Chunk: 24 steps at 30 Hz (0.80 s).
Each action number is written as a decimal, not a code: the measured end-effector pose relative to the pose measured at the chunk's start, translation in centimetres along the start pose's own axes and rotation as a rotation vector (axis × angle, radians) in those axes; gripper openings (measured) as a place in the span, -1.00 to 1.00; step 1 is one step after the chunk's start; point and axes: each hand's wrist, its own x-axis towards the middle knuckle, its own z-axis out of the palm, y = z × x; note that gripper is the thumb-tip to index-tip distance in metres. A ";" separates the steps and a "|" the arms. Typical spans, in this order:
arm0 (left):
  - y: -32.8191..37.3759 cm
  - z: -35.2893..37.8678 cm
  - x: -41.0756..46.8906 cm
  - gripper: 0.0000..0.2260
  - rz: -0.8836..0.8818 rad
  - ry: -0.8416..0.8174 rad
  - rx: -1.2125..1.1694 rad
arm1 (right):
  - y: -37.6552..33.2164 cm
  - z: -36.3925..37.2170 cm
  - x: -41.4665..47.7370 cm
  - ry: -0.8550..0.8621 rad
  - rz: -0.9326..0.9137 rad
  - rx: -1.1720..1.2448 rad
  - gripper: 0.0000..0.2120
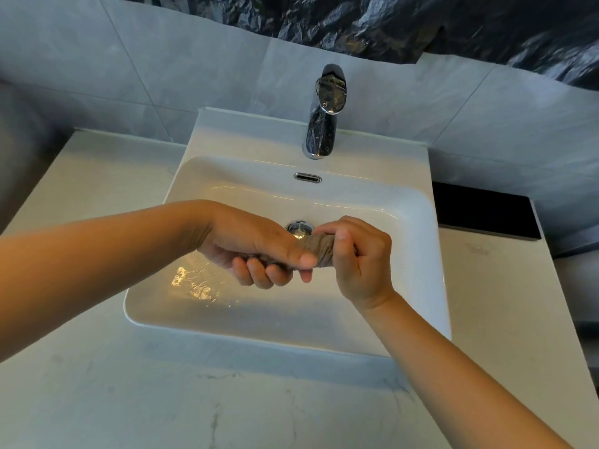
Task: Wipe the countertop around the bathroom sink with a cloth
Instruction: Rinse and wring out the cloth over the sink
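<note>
A pale marbled counter (97, 400) runs beneath grey wall tiles (146, 59), its left side bare. Over the white sink (418, 222), the left hand (256, 247) is clenched around one end of a twisted brown cloth (319, 247), and the right hand (359, 257) grips the other end, just above the drain (299, 227). Water glistens in the basin. A chrome tap (324, 115) stands behind; a black panel (483, 210) lies at right.
</note>
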 end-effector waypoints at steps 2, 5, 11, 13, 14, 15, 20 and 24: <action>0.1 0.9 0.5 -0.78 -0.022 0.230 0.228 | 0.8 -0.3 0.1 -0.112 0.082 -0.049 -0.48; -0.2 1.7 2.2 -0.72 -0.076 0.660 0.623 | 1.6 -0.1 0.2 -0.275 0.271 -0.126 -0.40; -1.0 0.7 4.7 -0.81 -0.046 0.934 1.141 | 2.3 0.9 0.5 -0.473 0.784 -0.031 -0.58; -1.1 0.2 5.1 -0.78 -0.042 0.903 1.251 | 2.1 0.9 0.8 -0.529 0.941 0.007 -0.62; -1.1 0.0 5.1 -0.78 -0.031 0.889 1.292 | 1.9 0.8 1.0 -0.541 1.037 0.044 -0.64; -1.1 -0.3 5.2 -0.77 -0.019 0.878 1.322 | 1.7 0.8 1.0 -0.552 1.115 0.072 -0.66; -1.2 -1.0 5.4 -0.75 0.036 0.824 1.432 | 1.4 0.9 0.5 -0.571 1.340 0.251 -0.63; -1.0 -1.3 5.6 -0.73 0.097 0.817 1.477 | 1.6 0.8 0.2 -0.580 1.500 0.447 -0.59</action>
